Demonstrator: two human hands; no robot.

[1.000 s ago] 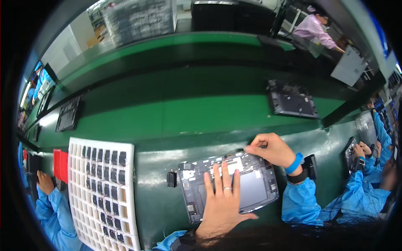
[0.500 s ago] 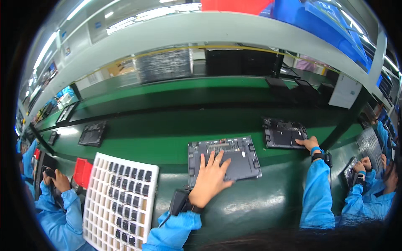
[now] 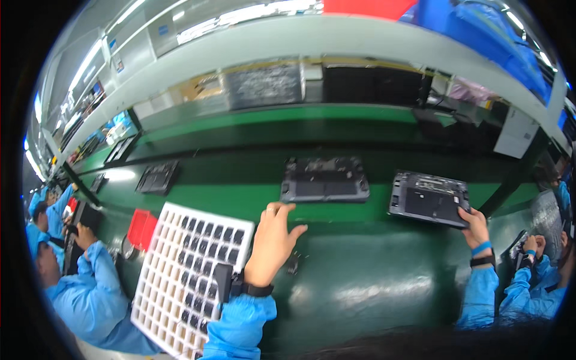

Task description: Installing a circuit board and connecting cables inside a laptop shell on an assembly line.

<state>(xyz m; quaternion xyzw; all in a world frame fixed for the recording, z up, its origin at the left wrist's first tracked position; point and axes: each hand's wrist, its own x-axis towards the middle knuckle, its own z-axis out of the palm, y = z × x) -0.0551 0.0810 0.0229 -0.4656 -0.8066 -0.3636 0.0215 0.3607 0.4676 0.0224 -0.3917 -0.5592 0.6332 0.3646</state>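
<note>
Green workbench (image 3: 372, 258), glossy, spanning the view; white tray (image 3: 207, 215), many-celled, partly filled with small black parts (image 3: 228, 234), set at left; first device (image 3: 429, 203), flat, dark, with innards exposed, at right over the bench; raised or resting, cannot tell; second device (image 3: 324, 183), similar, lying flat at centre; left hand (image 3: 272, 243), with fingers curled close together and thumb spread away, just beside the second device's near edge; touching or apart, cannot tell; right hand (image 3: 475, 228), pinching the first device's near right corner with thumb on top; small dark piece (image 3: 293, 264), loose on the bench near the left hand
</note>
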